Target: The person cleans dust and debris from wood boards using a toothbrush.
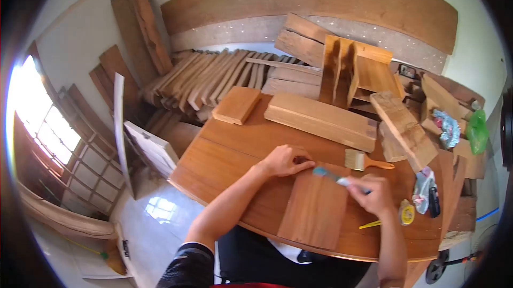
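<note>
A flat reddish-brown wooden board (314, 210) lies on the wooden table (214, 151) in front of me, close to the near edge. My left hand (287, 160) has its fingers curled at the board's far left corner, thumb and fingertips gripping the edge. In my right hand (372, 194) is a small toothbrush-like brush (332, 176), slightly blurred. Its teal head points left, over the far end of the board and near my left fingertips. Beyond the board's right side lies a wide paintbrush (366, 160) with pale bristles and an orange handle.
A thick wooden block (320, 119) and a smaller block (236, 104) stand at the back of the table. On the right are a yellow tape measure (406, 213), a leaning plank (404, 130) and a green plastic bag (477, 132). Stacked timber (206, 80) lies behind.
</note>
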The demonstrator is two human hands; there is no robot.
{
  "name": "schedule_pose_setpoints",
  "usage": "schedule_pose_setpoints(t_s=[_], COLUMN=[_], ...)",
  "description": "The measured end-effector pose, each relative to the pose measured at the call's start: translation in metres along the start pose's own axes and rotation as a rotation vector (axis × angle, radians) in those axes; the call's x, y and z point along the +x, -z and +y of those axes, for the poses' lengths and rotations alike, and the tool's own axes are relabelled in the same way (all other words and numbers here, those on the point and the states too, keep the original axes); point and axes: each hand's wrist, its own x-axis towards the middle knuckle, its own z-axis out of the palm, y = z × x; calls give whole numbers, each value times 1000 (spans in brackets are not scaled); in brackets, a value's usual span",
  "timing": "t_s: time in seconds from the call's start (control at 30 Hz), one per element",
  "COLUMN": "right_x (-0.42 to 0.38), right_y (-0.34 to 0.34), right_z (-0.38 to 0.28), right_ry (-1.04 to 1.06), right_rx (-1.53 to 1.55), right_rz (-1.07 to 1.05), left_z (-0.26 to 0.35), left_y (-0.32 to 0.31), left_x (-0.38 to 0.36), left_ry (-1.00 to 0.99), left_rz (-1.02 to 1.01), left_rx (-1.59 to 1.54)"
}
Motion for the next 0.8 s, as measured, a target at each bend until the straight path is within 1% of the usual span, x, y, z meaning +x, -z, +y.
schedule_pose_setpoints(t_s=[0.07,0.1,0.13,0.2,0.23,0.27,0.3,0.33,0.4,0.43,0.53,0.57,0.67,0.7,0.73,0.8], right_x=[-4,-7,-7,4,6,7,6,2,-2,1,4,2,-3,-1,0,0], right_y=[-5,-8,-9,-7,-9,-11,-5,-5,-10,-6,-7,-3,-15,-14,-12,-6], right_z=[19,12,0,-13,-2,5,4,-1,-7,-12,5,6,-12,-13,-5,18], right_ry=[-180,-124,-93,45,18,-8,-26,12,98,97,13,-17,130,136,96,21], right_rx=[-53,-29,3,-168,-168,-166,-219,-230,43,-22,-134,-184,44,-16,-71,-168], right_rz=[109,93,5,-41,65,166,112,79,-29,-100,96,76,-23,-76,-27,70], left_z=[-1,0,1,1,-3,-2,1,1,-2,-3,-4,-3,3,2,2,-2], left_y=[-2,-1,2,0,-3,-5,-5,1,3,-1,-1,1,1,1,3,3], left_x=[1,0,0,1,0,-3,-4,1,4,1,1,0,0,0,1,0], left_ry=[4,-2,3,4,-23,-14,-5,-6,2,14,-28,-4,55,72,88,52], left_rz=[8,-1,-1,-16,21,1,-9,-7,-8,-21,10,-10,-29,-32,-42,-36], left_rx=[-6,2,-2,-28,-18,-26,-33,-28,-28,-32,-41,-36,-52,-55,-49,-30])
